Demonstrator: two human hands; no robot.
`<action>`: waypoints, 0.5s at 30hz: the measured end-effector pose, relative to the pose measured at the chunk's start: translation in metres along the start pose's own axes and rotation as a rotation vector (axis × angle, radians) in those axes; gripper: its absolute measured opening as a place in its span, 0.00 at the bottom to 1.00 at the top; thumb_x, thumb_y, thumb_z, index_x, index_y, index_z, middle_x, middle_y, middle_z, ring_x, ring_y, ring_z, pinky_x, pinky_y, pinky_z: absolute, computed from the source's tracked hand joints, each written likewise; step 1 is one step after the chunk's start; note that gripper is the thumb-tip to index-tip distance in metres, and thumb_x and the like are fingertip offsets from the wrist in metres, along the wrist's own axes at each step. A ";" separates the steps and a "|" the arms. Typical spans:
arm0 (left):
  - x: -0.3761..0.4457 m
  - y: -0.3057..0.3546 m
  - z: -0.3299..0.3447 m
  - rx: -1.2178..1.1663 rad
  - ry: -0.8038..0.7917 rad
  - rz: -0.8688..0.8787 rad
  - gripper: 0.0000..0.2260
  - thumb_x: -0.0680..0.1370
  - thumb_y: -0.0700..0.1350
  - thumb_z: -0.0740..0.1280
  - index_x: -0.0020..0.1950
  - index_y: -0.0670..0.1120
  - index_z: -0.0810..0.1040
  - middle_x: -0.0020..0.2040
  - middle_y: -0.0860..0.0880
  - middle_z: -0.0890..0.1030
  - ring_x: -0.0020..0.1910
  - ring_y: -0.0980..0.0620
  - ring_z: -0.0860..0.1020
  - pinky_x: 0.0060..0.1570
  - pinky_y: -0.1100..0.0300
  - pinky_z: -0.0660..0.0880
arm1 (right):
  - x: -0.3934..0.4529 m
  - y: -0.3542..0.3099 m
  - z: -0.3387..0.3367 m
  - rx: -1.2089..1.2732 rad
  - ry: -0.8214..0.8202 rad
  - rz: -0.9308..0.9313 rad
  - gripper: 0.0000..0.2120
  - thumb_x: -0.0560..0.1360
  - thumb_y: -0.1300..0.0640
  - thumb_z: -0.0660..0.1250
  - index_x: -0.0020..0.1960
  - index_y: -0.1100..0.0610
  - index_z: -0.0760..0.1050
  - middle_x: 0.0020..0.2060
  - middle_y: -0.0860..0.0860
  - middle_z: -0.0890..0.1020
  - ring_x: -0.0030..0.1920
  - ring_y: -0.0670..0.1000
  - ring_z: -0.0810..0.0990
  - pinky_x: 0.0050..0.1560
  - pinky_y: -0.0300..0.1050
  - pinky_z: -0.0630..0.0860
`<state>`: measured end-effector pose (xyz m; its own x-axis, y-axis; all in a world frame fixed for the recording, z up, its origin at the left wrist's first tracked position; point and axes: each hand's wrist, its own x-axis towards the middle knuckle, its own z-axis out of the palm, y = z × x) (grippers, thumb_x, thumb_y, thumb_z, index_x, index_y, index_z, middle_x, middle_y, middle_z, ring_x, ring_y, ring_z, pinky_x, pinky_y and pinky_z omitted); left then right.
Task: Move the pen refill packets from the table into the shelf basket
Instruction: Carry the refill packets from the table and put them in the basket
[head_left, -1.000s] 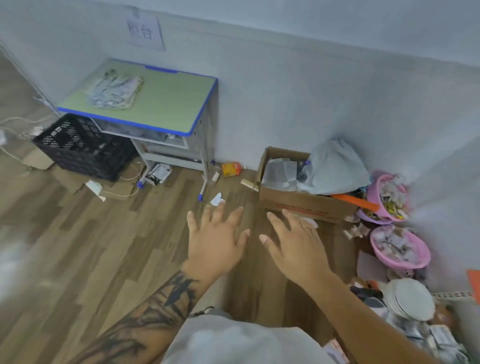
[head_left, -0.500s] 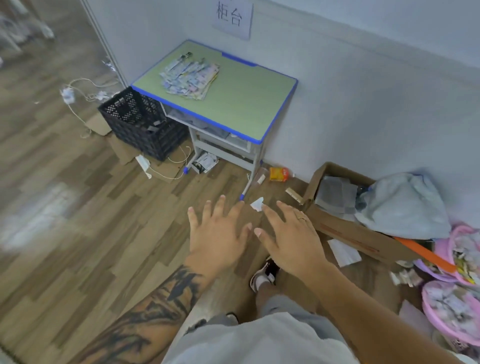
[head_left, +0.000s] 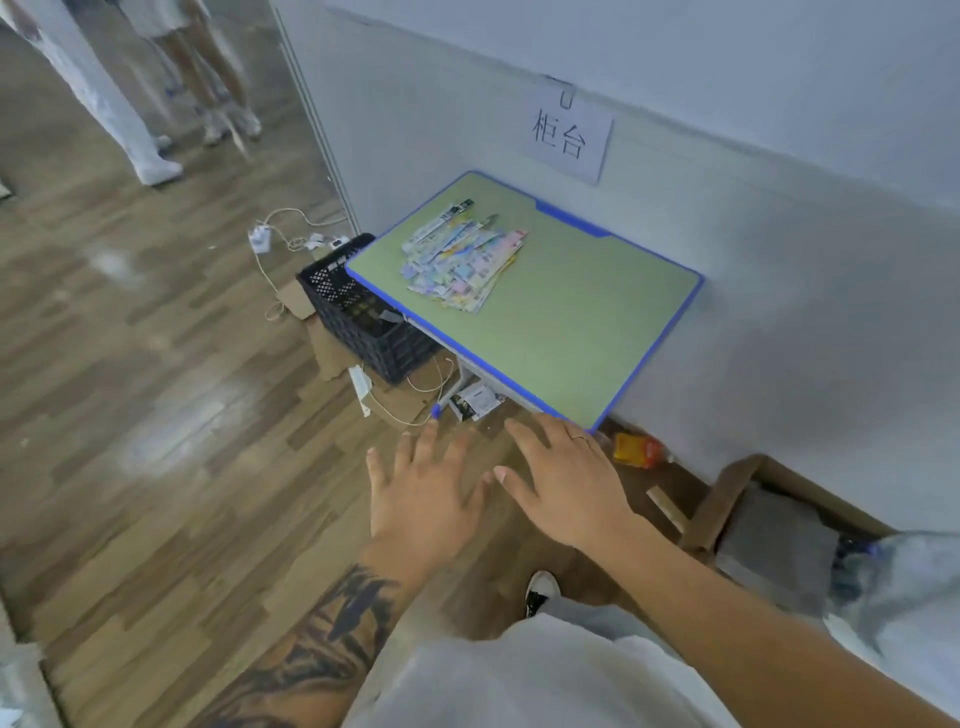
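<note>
The green, blue-edged school desk (head_left: 550, 332) against the grey wall now fills far more of my view than half a second ago, when it stood farther off. Its corner sits just beyond my right hand (head_left: 566, 486). The heap of colourful pen refill packets (head_left: 462, 262) lies on the desk's far-left part, untouched. A black plastic lattice crate (head_left: 358, 317) stands on the floor beside the desk's left edge; a brown cardboard box (head_left: 727, 499) lies to the desk's right. My left hand (head_left: 426, 496) and right hand hover before the desk, fingers spread, holding nothing.
</note>
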<state>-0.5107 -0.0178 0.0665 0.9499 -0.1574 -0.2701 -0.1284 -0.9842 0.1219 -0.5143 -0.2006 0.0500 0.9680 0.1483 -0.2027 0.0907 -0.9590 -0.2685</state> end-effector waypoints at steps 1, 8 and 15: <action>0.015 0.003 -0.003 0.002 0.008 -0.010 0.28 0.82 0.68 0.51 0.81 0.63 0.54 0.83 0.49 0.57 0.81 0.43 0.57 0.77 0.33 0.50 | 0.014 0.008 -0.005 -0.002 -0.002 -0.006 0.29 0.82 0.36 0.58 0.78 0.47 0.65 0.75 0.57 0.70 0.73 0.62 0.71 0.71 0.57 0.69; 0.106 0.013 -0.027 0.039 -0.007 -0.054 0.28 0.82 0.66 0.52 0.81 0.62 0.55 0.83 0.47 0.58 0.81 0.42 0.59 0.76 0.33 0.52 | 0.107 0.048 -0.023 0.005 -0.088 -0.007 0.31 0.83 0.35 0.54 0.82 0.47 0.56 0.80 0.57 0.62 0.78 0.61 0.63 0.77 0.55 0.60; 0.204 0.000 -0.032 0.051 -0.035 0.016 0.28 0.82 0.66 0.53 0.81 0.60 0.57 0.82 0.47 0.61 0.80 0.42 0.60 0.76 0.32 0.53 | 0.190 0.061 -0.020 0.061 -0.099 0.073 0.31 0.83 0.36 0.54 0.83 0.46 0.56 0.80 0.56 0.62 0.78 0.61 0.64 0.77 0.54 0.59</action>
<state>-0.3080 -0.0472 0.0418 0.9372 -0.1747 -0.3019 -0.1585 -0.9843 0.0774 -0.3202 -0.2356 0.0137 0.9435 0.1045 -0.3146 0.0034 -0.9520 -0.3060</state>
